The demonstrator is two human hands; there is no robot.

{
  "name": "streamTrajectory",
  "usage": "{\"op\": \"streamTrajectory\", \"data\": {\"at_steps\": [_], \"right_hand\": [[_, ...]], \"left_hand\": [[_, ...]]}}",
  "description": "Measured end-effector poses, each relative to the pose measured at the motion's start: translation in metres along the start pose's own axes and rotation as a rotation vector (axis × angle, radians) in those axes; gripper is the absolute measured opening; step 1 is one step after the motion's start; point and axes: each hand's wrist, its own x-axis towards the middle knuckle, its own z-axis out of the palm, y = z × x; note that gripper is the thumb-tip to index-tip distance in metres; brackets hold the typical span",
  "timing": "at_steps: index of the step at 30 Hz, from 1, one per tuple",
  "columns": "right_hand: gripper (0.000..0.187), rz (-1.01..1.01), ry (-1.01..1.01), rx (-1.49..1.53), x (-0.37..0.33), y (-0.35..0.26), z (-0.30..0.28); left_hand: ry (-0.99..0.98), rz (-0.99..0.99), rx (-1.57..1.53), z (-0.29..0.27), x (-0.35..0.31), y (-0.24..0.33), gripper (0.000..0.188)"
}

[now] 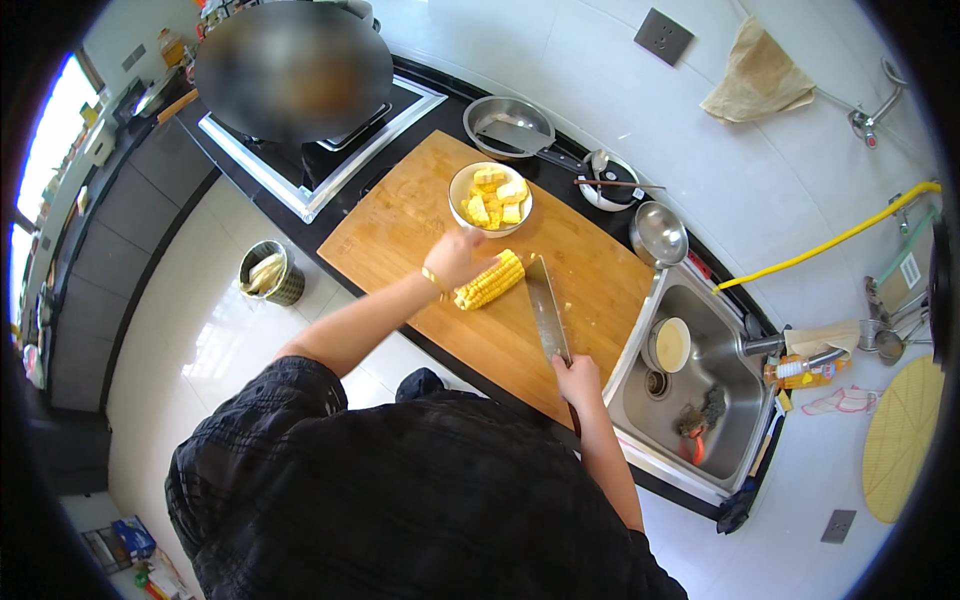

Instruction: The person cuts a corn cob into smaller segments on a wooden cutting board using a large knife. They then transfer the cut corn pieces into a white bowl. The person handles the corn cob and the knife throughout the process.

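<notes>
A corn cob point(491, 281) lies on the wooden cutting board point(400, 230), its cut end facing the cleaver. My right hand point(578, 381) grips the handle of a cleaver point(546, 308), whose broad blade stands on the board just right of the cob. My left hand point(457, 259) hovers between the cob and a white bowl point(456, 205), fingers apart and nothing visible in them. Inside the bowl are several yellow chunks point(497, 197) that look like cut corn. A few small crumbs lie on the board near the blade.
Left of the board is a stove point(325, 175) with a large pan, blurred. Behind the board stand a metal pan point(487, 105) with a second knife across it, a small bowl point(610, 197) and a metal ladle point(658, 234). At right is a sink point(725, 433); a bin point(272, 280) stands on the floor.
</notes>
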Motion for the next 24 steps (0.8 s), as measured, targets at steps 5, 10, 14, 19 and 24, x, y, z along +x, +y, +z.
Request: {"op": "streamTrajectory", "data": {"at_steps": [5, 10, 14, 19, 24], "right_hand": [[0.038, 0.005, 0.043, -0.01, 0.019, 0.007, -0.002], [0.037, 0.187, 0.019, 0.16, 0.012, -0.007, -0.012], [0.035, -0.059, 0.145, 0.03, 0.007, 0.007, -0.021], [0.034, -0.126, 0.04, -0.073, -0.017, -0.024, -0.05], [0.033, -0.135, -0.003, -0.164, -0.021, -0.036, -0.046]], "left_hand": [[-0.092, -0.017, 0.137, 0.034, -0.036, -0.005, 0.067], [-0.087, -0.104, -0.001, 0.065, -0.04, -0.01, 0.068], [-0.089, 0.016, -0.103, 0.078, -0.061, 0.008, 0.064], [0.04, 0.051, -0.105, 0.075, -0.063, 0.026, 0.041], [0.082, -0.009, -0.075, 0.081, -0.06, 0.035, 0.024]]}}
